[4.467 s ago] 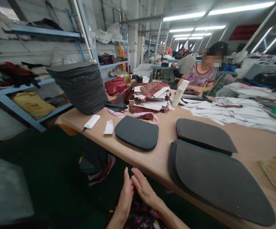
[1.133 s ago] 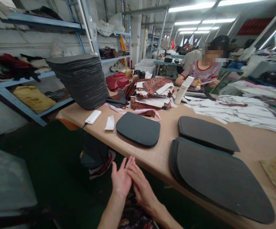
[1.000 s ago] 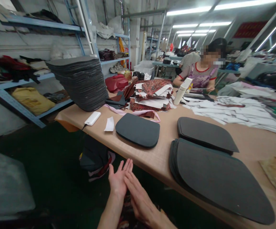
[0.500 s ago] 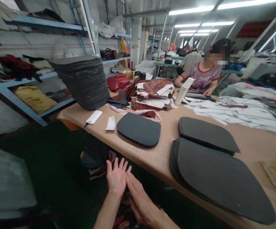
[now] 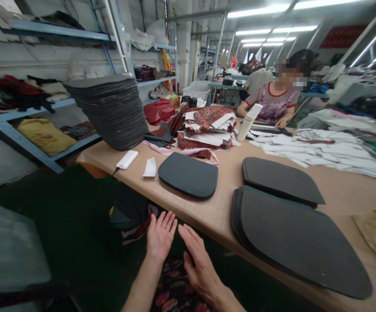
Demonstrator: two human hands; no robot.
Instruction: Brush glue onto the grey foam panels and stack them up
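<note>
My left hand (image 5: 161,236) is open with the palm up and fingers stretched out, holding nothing. Beside it, a small gap apart, my right hand (image 5: 198,255) is also open and bare, back of the hand upward. Both are in front of the table's near edge, over the floor. Closest to them on the table lies a small dark rounded panel stack (image 5: 188,175). To the right are a large dark grey panel stack (image 5: 300,242) and, behind it, another panel stack (image 5: 280,180).
A tall leaning stack of dark panels (image 5: 109,112) stands at the table's left end. Near it are a white power bank (image 5: 127,160) and a paper slip (image 5: 149,167). Patterned pieces (image 5: 207,128), a cream bottle (image 5: 249,123) and white pieces (image 5: 318,147) lie farther back. A co-worker (image 5: 274,97) works across the table.
My hands have moved apart: the right hand has shifted right, away from the left hand it was touching. The panels on the table have stayed in place.
</note>
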